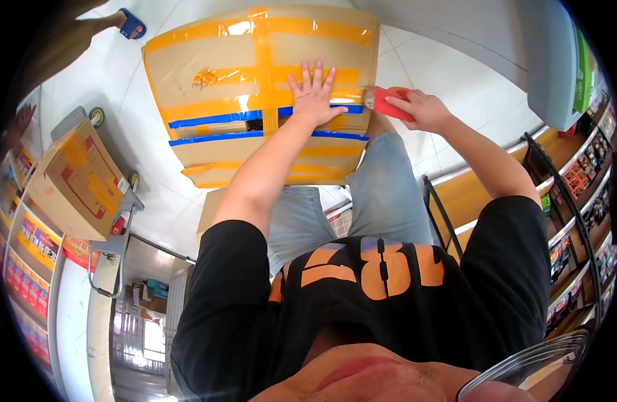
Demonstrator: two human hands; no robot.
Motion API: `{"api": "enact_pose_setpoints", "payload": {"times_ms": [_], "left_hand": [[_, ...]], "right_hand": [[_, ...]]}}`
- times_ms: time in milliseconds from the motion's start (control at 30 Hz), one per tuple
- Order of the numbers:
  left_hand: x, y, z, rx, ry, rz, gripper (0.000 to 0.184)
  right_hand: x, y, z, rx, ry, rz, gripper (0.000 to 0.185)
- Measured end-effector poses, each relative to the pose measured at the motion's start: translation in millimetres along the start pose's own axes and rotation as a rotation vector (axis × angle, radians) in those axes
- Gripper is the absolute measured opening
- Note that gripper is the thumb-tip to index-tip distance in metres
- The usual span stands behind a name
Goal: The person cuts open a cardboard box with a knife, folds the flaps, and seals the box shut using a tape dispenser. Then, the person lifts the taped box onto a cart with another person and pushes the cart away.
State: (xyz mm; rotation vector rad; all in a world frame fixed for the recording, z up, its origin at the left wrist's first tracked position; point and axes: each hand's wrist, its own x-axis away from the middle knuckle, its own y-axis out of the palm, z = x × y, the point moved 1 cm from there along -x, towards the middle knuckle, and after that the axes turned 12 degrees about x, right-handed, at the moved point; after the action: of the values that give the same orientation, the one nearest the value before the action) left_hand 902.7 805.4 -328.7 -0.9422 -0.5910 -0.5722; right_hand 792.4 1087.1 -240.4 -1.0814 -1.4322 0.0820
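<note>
We count two hands at work, both the wearer's own. Left hand [313, 99]: empty, laid palm down on the upper face of the large cardboard box [228, 94], all five digits spread, four fingers pointing away from the wearer and the thumb out to the right. Right hand [422, 110]: closed round one red tool [392, 104], whose pale front end sits at the box's right edge; we cannot tell whether it touches.

The large cardboard box, one, stands directly in front of the wearer, by the knees. On it we count two blue strips, upper [208, 120] and lower [218, 139], running roughly parallel, with one dark opening [255, 125] between them. One band of orange tape [261, 50] runs lengthwise across both strips; further orange bands cross the face, their number unclear where they overlap.

Surroundings: one trolley [133, 200] at left carrying one smaller carton [87, 181], two wheels visible; one foot of another person, in one blue slipper [132, 25], at upper left; one rack of packaged goods [35, 248] along the left edge.
</note>
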Motion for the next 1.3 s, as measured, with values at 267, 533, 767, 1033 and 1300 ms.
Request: {"api": "enact_pose_setpoints", "payload": {"times_ms": [267,533,767,1033,1300], "left_hand": [[-17,1,6,-0.13,-0.112,-0.123,0.115],[-13,8,-3,-0.056,-0.124,-0.123,0.114],[-12,19,-14,0.018,-0.034,0.0,0.105],[-6,19,-17,0.069,0.026,0.098,0.099],[15,4,-40,0.43,0.284,0.201,0.074]], "right_hand": [[5,122,113,0.176,0.175,-0.227,0.08],[-154,112,19,-0.07,0.268,-0.215,0.062],[-179,78,25,-0.155,0.16,-0.248,0.056],[-204,135,45,-0.55,-0.005,0.155,0.059],[-116,76,-14,-0.152,0.472,-0.06,0.058]]}}
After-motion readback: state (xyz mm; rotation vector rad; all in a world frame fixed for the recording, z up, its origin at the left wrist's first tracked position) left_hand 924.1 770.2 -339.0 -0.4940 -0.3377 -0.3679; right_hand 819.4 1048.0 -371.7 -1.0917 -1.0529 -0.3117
